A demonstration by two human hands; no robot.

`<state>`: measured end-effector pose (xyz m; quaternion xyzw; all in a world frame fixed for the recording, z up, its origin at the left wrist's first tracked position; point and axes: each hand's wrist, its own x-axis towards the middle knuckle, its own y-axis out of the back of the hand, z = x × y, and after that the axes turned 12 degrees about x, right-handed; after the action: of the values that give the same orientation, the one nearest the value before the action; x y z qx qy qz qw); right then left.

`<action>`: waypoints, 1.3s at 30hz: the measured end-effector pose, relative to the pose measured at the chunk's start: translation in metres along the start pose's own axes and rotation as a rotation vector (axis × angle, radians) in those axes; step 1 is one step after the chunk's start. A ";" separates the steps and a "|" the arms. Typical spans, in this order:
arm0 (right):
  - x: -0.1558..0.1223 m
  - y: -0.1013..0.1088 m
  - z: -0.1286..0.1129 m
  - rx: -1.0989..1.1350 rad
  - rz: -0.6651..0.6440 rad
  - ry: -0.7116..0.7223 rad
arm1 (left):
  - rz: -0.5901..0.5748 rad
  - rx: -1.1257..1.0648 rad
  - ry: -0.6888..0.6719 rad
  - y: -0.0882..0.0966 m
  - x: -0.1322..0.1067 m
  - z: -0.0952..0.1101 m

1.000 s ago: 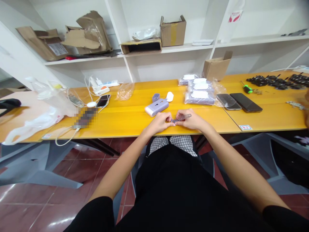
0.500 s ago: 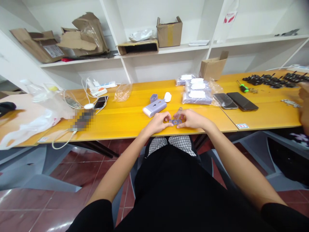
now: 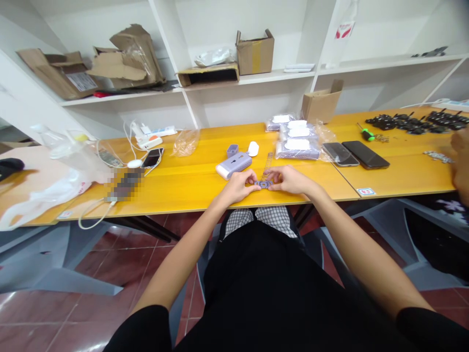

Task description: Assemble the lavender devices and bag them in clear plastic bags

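Observation:
Near the table's front edge, my left hand (image 3: 240, 187) pinches one end of a small grey-purple plastic part (image 3: 264, 185). My right hand (image 3: 289, 180) has thumb and fingers closed at its other end. A coil spring (image 3: 269, 164) rises from behind the part, close to my right fingertips, and points away from me; its lower end is partly hidden. Just beyond my left hand lies a purple-and-white casing (image 3: 234, 165) with dark cutouts. A small purple cup-like piece (image 3: 232, 150) and a white rounded cap (image 3: 253, 148) are behind it.
Bagged purple-and-white units (image 3: 297, 146) are stacked at the back, beside two phones (image 3: 366, 154). A green-handled screwdriver (image 3: 367, 135) and black parts (image 3: 410, 121) lie right. Another person's hand (image 3: 460, 156) is at the right edge. Cables and a power strip (image 3: 150, 142) are left.
The spring now stands out longer and straighter beyond the part, where before it was shorter and tilted. The part lies flatter between my hands. The view has shifted slightly.

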<state>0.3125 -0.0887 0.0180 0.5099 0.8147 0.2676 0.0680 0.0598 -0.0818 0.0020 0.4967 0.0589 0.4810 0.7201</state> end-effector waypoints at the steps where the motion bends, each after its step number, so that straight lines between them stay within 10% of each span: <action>1: 0.000 -0.001 0.000 0.025 0.008 0.010 | 0.006 -0.017 0.006 0.000 0.000 0.001; 17: 0.002 -0.016 -0.011 0.084 0.141 0.123 | 0.130 0.063 -0.083 0.001 0.000 0.006; 26: 0.002 -0.014 0.004 0.596 0.068 -0.071 | 0.075 -0.109 -0.045 -0.001 0.002 0.002; 39: -0.003 -0.009 0.010 0.773 0.028 -0.109 | 0.019 -0.249 0.067 0.000 0.004 0.007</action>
<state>0.3108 -0.0905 0.0042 0.5224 0.8436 -0.0857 -0.0898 0.0655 -0.0838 0.0072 0.3877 0.0180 0.5075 0.7693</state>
